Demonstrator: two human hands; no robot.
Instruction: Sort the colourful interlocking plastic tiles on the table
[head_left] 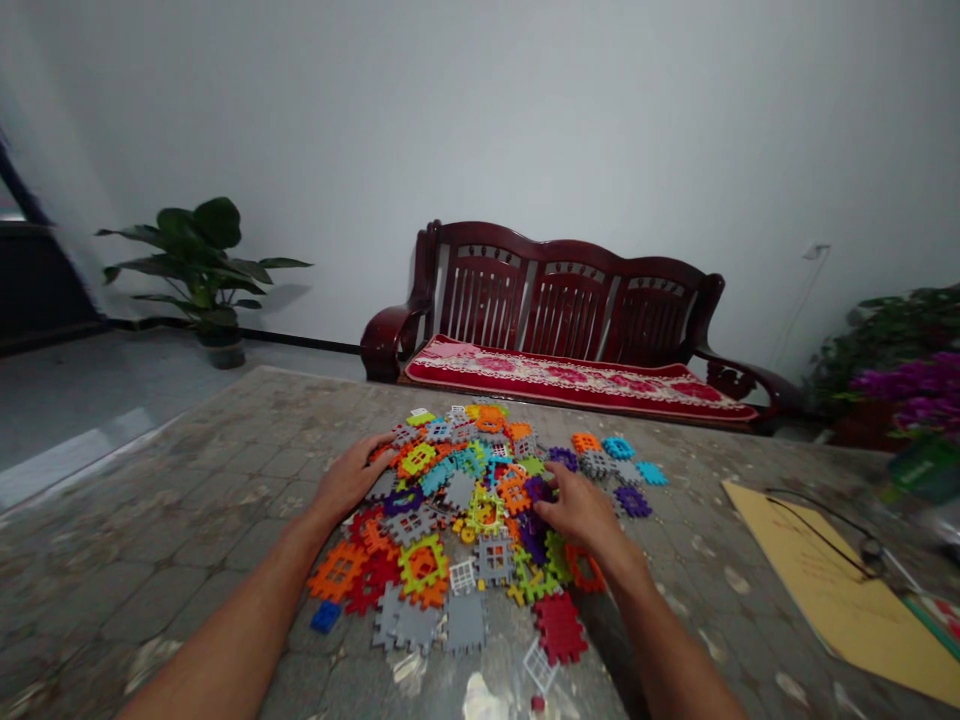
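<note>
A heap of colourful plastic interlocking building pieces (459, 490) is spread over the table in front of me. Along the heap's left edge rests my left hand (354, 476), its fingers stretched out and touching pieces near an orange one. My right hand (581, 508) is at the right side, thumb and index finger closed about a purple piece (537, 490) that is partly hidden. Close to me are a red square piece (560, 628), grey flat pieces (466, 622), a white window-frame piece (540, 664) and a small blue block (325, 617).
Right of the heap lie separate pieces, among them a cyan one (652, 473) and a purple one (633, 501). A yellow envelope (832, 590) with glasses (871, 550) on it is farther right. Beyond the table (225, 480) stands a wooden bench (566, 300); a potted plant (217, 260) is left.
</note>
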